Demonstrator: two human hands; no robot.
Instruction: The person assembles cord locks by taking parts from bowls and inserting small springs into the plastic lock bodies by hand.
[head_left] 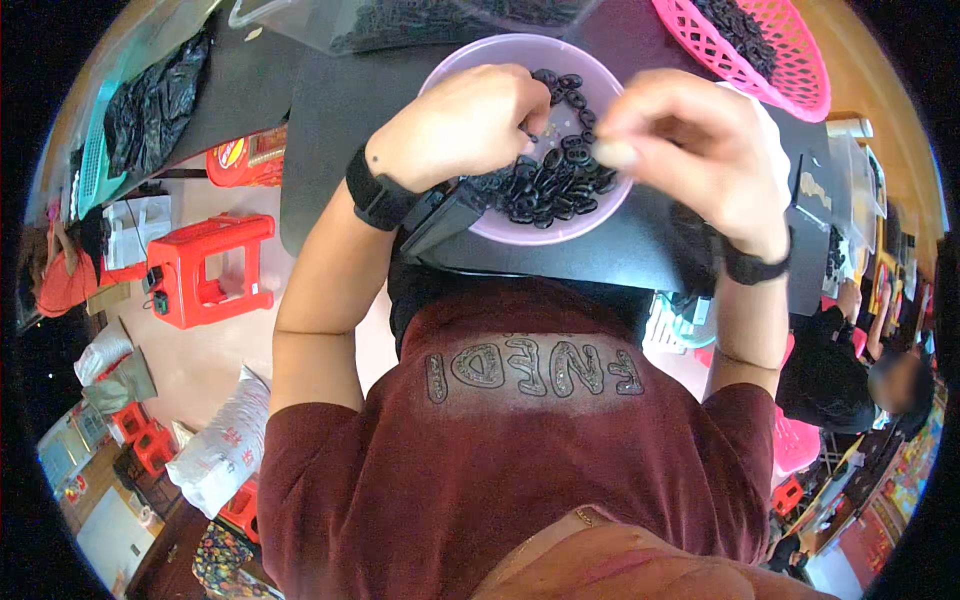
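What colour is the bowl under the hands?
The bowl is pale lilac, seen best in the head view.

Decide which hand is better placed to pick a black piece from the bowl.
Probably the left hand: it reaches into the bowl beside black pieces, while the right hand appears raised higher.

Black links [555,187] in lilac bowl [540,236], left fingers [531,97], right fingers [637,108]

The left hand [470,122] is holding its fingers curled downward; rightward, the blurred right hand [708,150] is hovering, thumb bent. The left forearm [325,270] and right forearm [754,320] are pointing toward the far side.
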